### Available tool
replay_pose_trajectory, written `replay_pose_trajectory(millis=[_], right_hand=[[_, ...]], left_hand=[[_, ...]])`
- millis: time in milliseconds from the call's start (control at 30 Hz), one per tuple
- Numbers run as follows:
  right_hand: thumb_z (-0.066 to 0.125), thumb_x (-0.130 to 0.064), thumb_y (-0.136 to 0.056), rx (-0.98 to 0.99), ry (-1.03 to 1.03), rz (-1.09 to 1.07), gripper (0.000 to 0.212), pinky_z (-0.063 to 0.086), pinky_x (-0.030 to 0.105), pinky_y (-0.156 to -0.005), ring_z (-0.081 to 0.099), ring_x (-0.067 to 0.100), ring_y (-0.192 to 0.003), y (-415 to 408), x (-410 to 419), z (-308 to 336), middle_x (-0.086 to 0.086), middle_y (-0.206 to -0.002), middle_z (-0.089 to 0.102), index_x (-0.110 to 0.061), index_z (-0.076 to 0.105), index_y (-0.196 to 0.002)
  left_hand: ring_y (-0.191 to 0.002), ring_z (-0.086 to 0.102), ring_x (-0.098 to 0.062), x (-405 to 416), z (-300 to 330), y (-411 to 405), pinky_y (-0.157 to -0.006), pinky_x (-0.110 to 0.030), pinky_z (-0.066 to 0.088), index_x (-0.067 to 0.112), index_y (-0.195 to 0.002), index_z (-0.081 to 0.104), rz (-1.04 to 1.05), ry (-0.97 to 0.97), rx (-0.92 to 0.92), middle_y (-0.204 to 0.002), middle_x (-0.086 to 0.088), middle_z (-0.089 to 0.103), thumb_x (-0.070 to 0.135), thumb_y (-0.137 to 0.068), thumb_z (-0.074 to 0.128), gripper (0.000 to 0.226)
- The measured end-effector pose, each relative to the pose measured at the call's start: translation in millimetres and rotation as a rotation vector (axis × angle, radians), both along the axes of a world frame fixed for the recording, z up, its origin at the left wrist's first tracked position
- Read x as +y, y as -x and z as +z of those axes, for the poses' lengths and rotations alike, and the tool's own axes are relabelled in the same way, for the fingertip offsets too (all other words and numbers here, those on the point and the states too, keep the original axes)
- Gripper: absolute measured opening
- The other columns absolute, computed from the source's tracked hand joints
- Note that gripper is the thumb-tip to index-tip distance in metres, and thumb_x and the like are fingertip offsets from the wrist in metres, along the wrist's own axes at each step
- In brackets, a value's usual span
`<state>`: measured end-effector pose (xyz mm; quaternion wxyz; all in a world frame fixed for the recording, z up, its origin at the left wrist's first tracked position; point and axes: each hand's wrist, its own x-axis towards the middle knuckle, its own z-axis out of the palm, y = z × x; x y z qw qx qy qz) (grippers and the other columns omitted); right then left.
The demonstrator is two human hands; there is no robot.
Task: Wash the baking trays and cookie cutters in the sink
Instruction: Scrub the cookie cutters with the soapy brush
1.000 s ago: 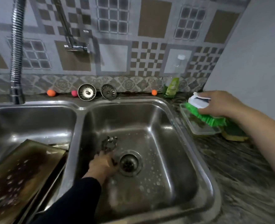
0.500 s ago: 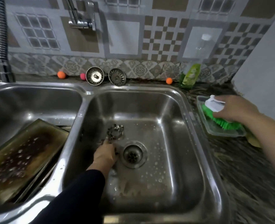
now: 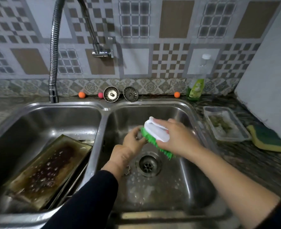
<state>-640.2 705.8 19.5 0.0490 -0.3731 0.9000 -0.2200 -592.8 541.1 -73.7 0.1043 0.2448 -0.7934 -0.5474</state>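
Over the right sink basin (image 3: 194,182), my left hand (image 3: 130,146) pinches a small metal cookie cutter (image 3: 139,138), mostly hidden by my fingers. My right hand (image 3: 177,138) grips a scrub brush (image 3: 156,133) with a white handle and green bristles, its bristles against the cutter. Another cookie cutter (image 3: 128,171) lies on the basin floor left of the drain (image 3: 148,165). A stained, wet baking tray (image 3: 45,171) leans in the left basin (image 3: 37,119) on top of further trays.
A flexible tap (image 3: 54,55) rises behind the left basin. Two strainer plugs (image 3: 111,94) and small coloured balls (image 3: 81,95) sit on the back ledge. A soap bottle (image 3: 196,87), a clear plastic container (image 3: 225,124) and a yellow-green sponge (image 3: 268,139) are on the right counter.
My right hand carried the brush from the plastic container on the counter over to the right basin. My left hand lifted a cookie cutter from the basin floor up to the bristles.
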Motion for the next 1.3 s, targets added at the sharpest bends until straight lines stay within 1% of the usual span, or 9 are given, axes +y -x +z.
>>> replay_pose_trajectory(millis=[133,333,400,533,633,733,933,1033,1300], right_hand=[[0.064,-0.038,-0.079,0.028,0.091,-0.13,0.072,0.049,0.035,-0.077,0.056,0.022,-0.101,-8.2,-24.4,-8.3,-0.008,-0.096,0.04,-0.052,0.031,-0.14],[0.066,-0.035,-0.077,0.044,0.167,-0.163,0.074,0.051,0.037,-0.078,0.058,0.022,-0.094,-29.9,-27.3,-9.9,-0.006,-0.097,0.045,-0.051,0.032,-0.141],[0.066,-0.033,-0.078,0.038,0.242,-0.234,0.073,0.052,0.039,-0.078,0.058,0.024,-0.095,-27.4,-29.1,-4.5,-0.002,-0.103,0.048,-0.048,0.033,-0.142],[0.065,-0.035,-0.079,0.087,0.216,-0.171,0.075,0.051,0.037,-0.074,0.056,0.02,-0.094,-54.8,-28.5,-8.2,-0.007,-0.102,0.046,-0.051,0.027,-0.143],[0.066,-0.032,-0.081,0.047,0.277,-0.297,0.075,0.05,0.036,-0.082,0.057,0.025,-0.104,-50.4,-24.3,-15.2,0.0,-0.117,0.051,-0.046,0.029,-0.144],[0.069,-0.029,-0.081,0.049,0.347,-0.3,0.074,0.05,0.038,-0.084,0.057,0.025,-0.105,-55.2,-22.1,-17.3,0.002,-0.12,0.052,-0.041,0.032,-0.144],[0.069,-0.029,-0.081,0.023,0.353,-0.344,0.073,0.048,0.036,-0.087,0.055,0.026,-0.109,-53.8,-21.2,-18.8,0.004,-0.123,0.052,-0.037,0.034,-0.144],[0.068,-0.034,-0.079,0.059,0.282,-0.214,0.072,0.05,0.036,-0.081,0.057,0.023,-0.103,-60.1,-18.9,-16.1,-0.001,-0.116,0.053,-0.041,0.035,-0.143],[0.065,-0.034,-0.082,0.258,0.071,-0.167,0.072,0.047,0.034,-0.072,0.053,0.022,-0.104,-54.3,-24.5,7.7,-0.003,-0.11,0.047,-0.042,0.029,-0.145]], left_hand=[[-0.062,0.054,-0.017,-4.4,11.7,-13.7,-0.062,-0.038,0.049,0.035,-0.096,0.061,0.001,-0.171,0.135,-0.076,0.0,0.059,0.019,-0.085,0.066,0.02],[-0.092,0.063,-0.035,-6.2,31.6,-27.0,-0.083,-0.049,0.051,0.024,-0.098,0.058,0.068,-0.517,0.162,-0.105,-0.017,0.064,0.029,-0.091,0.06,0.009],[-0.09,0.062,-0.033,-2.3,39.0,-27.3,-0.087,-0.053,0.05,0.018,-0.101,0.056,0.122,-0.63,0.159,-0.1,-0.017,0.06,0.028,-0.092,0.059,0.015],[-0.08,0.058,-0.027,-13.0,36.4,-17.2,-0.065,-0.034,0.051,0.001,-0.118,0.052,0.186,-0.807,0.103,-0.096,-0.015,0.054,0.037,-0.078,0.065,0.056],[-0.072,0.061,-0.027,-8.1,52.8,-22.1,-0.05,-0.029,0.056,-0.002,-0.105,0.049,0.271,-0.928,0.111,-0.087,-0.017,0.055,0.026,-0.099,0.049,0.028],[-0.067,0.058,-0.024,-5.2,54.9,-20.3,-0.045,-0.027,0.055,0.003,-0.085,0.049,0.283,-0.973,0.169,-0.078,-0.014,0.053,0.021,-0.101,0.044,0.025],[-0.062,0.065,-0.019,-0.2,54.3,-26.7,-0.055,-0.029,0.058,0.009,-0.116,0.045,0.168,-1.034,0.237,-0.079,-0.01,0.054,0.021,-0.101,0.046,0.02],[-0.079,0.063,-0.018,-6.8,60.3,-31.3,-0.063,-0.029,0.057,0.013,-0.128,0.049,0.037,-0.992,0.264,-0.097,-0.008,0.06,0.02,-0.102,0.04,0.028],[-0.094,0.06,-0.021,-9.4,68.1,-41.1,-0.065,-0.029,0.058,0.01,-0.135,0.049,-0.114,-1.007,0.31,-0.117,-0.014,0.062,0.017,-0.104,0.033,0.035]])
